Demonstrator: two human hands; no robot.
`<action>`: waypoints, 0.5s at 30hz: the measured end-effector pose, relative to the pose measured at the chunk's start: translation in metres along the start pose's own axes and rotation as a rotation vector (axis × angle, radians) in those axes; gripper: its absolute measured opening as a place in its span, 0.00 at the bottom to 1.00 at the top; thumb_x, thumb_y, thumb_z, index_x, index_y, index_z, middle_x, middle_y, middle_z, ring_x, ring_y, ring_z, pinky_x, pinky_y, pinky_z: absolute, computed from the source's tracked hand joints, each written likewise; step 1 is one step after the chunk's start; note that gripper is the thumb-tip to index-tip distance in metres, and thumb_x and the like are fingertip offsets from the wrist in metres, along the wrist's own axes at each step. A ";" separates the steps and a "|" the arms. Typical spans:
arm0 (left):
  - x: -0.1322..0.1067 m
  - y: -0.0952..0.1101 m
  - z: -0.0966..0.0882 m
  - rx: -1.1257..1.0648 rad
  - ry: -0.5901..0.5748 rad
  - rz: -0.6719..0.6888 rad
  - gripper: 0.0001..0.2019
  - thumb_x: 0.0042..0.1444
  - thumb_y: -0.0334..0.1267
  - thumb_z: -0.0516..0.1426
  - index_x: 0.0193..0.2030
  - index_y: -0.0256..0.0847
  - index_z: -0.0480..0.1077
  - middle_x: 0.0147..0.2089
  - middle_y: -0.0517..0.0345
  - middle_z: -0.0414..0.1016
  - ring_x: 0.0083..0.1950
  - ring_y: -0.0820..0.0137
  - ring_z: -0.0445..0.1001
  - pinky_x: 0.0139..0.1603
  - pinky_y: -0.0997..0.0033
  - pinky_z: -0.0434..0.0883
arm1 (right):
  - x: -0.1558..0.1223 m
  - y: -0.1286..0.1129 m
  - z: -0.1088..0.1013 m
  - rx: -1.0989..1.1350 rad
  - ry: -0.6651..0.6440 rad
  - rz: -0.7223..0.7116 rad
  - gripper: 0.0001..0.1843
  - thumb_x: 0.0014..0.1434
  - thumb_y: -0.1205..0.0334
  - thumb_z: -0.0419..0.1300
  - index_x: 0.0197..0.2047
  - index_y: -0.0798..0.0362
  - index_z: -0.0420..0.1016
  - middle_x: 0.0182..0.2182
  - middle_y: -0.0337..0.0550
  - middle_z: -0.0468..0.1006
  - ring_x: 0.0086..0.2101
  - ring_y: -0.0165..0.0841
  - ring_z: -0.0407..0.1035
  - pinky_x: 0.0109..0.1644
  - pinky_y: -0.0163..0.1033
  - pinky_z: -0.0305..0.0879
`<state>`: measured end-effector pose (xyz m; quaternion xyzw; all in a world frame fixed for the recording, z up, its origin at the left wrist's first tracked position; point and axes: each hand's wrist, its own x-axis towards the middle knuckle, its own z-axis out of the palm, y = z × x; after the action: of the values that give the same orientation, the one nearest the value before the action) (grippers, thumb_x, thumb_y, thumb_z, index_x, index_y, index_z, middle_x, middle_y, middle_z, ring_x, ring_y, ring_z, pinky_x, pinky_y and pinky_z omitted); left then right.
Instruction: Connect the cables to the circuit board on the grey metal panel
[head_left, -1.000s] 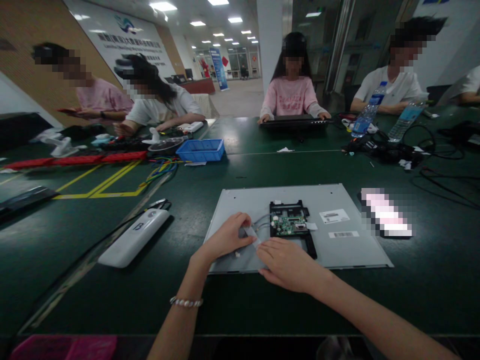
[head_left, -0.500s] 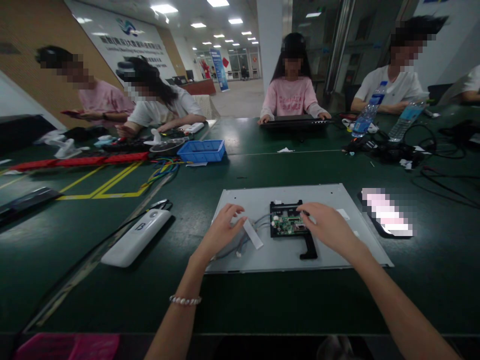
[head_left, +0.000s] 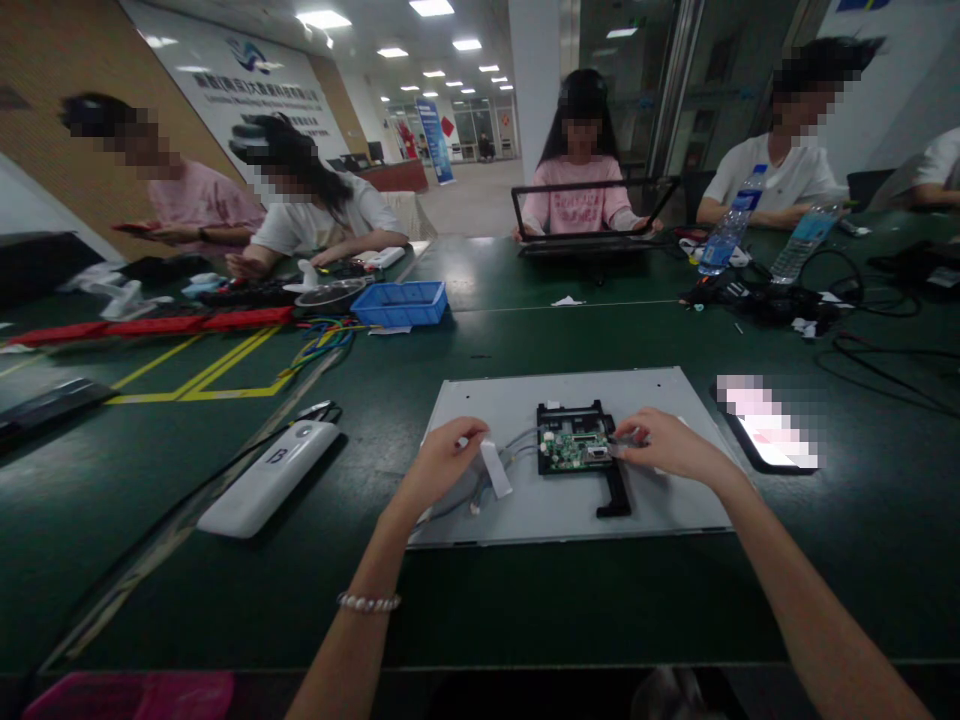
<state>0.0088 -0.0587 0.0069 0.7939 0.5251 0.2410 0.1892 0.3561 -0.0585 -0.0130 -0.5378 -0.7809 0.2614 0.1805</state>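
Observation:
A grey metal panel lies flat on the table. On it rests a black plastic bracket framing a green circuit board, with thin grey cables running off to the left. My left hand pinches the upper end of a white strip of tape, which hangs over the cables. With thumb and fingers closed at the bracket's right edge, my right hand touches it beside the board. Its fingertips are small in view, and the exact contact is partly hidden.
A phone lies right of the panel; a white power bank with a cable lies left. Beyond stand a blue bin and water bottles. Across the table, a person holds a black frame; other people sit on both sides.
My right hand has shifted right and slightly down along the bracket. My left fingers have closed on the tape, which hangs steeper. The person opposite has tilted up a black frame.

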 end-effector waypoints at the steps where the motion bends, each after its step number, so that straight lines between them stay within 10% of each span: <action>1: 0.000 -0.001 0.000 0.008 0.038 -0.009 0.09 0.59 0.37 0.48 0.40 0.43 0.68 0.41 0.58 0.73 0.42 0.68 0.70 0.42 0.66 0.68 | 0.000 -0.001 0.001 0.009 -0.001 -0.003 0.14 0.51 0.56 0.59 0.39 0.51 0.77 0.38 0.46 0.73 0.35 0.35 0.70 0.39 0.40 0.66; 15: -0.002 -0.019 0.002 0.214 0.157 -0.067 0.12 0.56 0.31 0.47 0.44 0.42 0.66 0.45 0.53 0.70 0.48 0.63 0.68 0.52 0.59 0.64 | 0.001 0.027 -0.018 0.004 0.057 0.223 0.07 0.52 0.61 0.56 0.33 0.53 0.74 0.30 0.44 0.77 0.32 0.34 0.71 0.35 0.37 0.63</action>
<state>-0.0046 -0.0540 -0.0060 0.7704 0.5871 0.2385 0.0697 0.3861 -0.0460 -0.0148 -0.6283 -0.7101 0.2662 0.1734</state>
